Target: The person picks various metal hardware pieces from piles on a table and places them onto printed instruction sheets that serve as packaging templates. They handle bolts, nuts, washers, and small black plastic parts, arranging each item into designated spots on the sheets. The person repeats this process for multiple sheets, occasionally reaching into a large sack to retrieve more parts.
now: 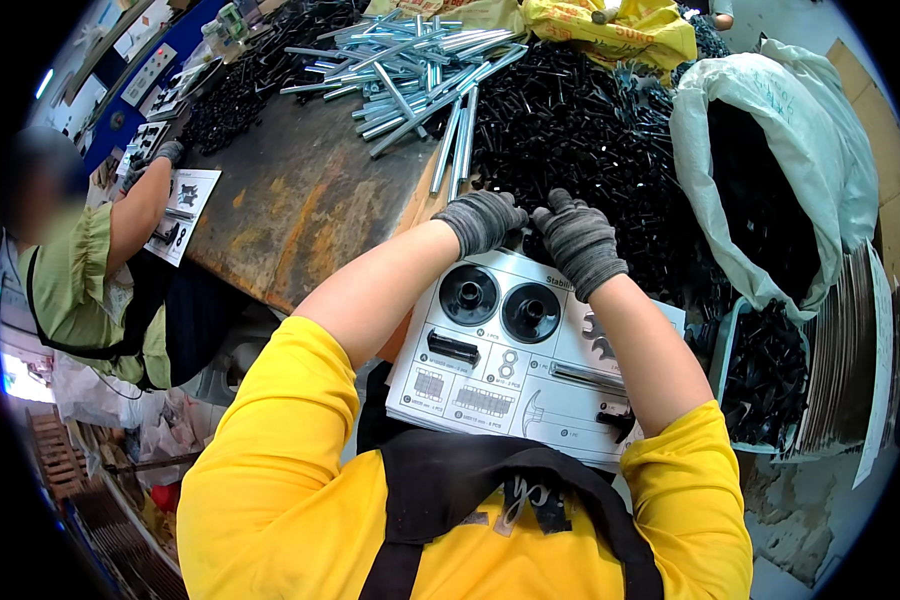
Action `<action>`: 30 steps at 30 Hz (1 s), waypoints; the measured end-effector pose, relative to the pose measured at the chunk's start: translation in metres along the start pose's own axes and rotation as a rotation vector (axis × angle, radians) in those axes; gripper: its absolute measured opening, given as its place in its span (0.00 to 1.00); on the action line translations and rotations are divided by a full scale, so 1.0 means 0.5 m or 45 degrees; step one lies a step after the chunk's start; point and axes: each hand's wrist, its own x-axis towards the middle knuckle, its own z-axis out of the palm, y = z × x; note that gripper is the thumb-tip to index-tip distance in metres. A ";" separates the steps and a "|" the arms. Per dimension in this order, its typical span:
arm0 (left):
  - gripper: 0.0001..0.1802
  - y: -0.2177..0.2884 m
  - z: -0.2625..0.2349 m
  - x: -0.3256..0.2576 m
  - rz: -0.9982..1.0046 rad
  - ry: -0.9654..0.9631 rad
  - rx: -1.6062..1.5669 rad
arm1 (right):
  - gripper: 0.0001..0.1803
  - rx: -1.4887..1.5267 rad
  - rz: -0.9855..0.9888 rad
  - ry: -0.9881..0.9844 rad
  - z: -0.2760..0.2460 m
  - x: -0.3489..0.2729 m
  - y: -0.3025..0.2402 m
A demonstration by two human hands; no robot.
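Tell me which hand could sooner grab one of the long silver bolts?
Probably the left hand: it sits nearer the silver bolts, which lie up and to its left. The right hand rests further off, by the black screws, above the card.

Both forearms bare, yellow short sleeves, extending forward from lower edge, converging. Left hand (482, 220) in grey knit glove, fingers curled down. Right hand (576, 240) in matching glove, just beside left, fingers bent forward. Grip state unclear, fingertips possibly hidden.
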 end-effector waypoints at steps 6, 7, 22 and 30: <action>0.20 -0.008 0.010 0.008 -0.001 0.002 0.090 | 0.17 0.099 -0.056 -0.406 -0.011 0.014 -0.021; 0.19 -0.005 0.002 0.000 -0.021 0.036 0.048 | 0.18 0.001 -0.144 -0.440 -0.002 0.015 -0.018; 0.10 0.022 0.068 -0.377 0.517 0.317 -0.216 | 0.14 -0.142 -0.335 -0.191 -0.011 0.025 -0.027; 0.10 0.045 0.152 -0.410 0.355 0.272 -0.450 | 0.11 -0.101 -0.114 -0.090 0.025 0.034 -0.018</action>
